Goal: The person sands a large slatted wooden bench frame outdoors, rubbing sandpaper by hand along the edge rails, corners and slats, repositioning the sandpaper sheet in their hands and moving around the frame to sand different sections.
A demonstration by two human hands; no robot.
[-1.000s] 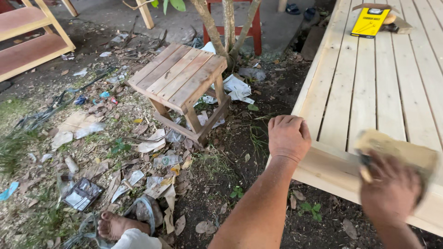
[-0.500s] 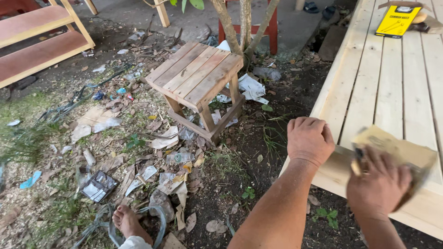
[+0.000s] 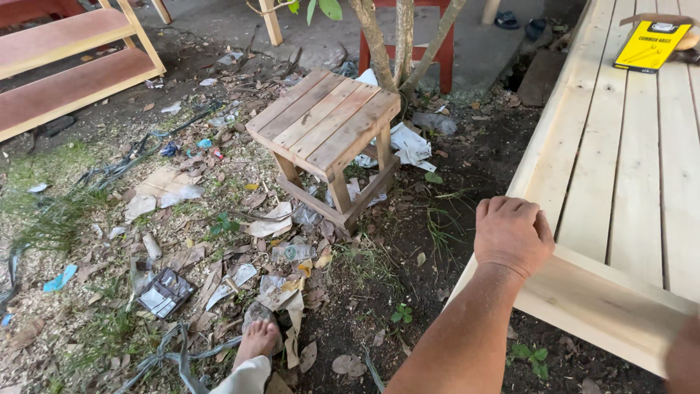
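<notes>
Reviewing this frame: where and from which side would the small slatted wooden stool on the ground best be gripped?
Probably the slatted wooden stool is best gripped at the near overhanging edge of its top, from above and the person's side. It stands upright with bare top, and the lip juts past the legs, leaving room for fingers.

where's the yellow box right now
In the head view the yellow box lies at the top right, on the far end of the pale wooden platform, well beyond the left hand resting on the platform's near edge.
</notes>
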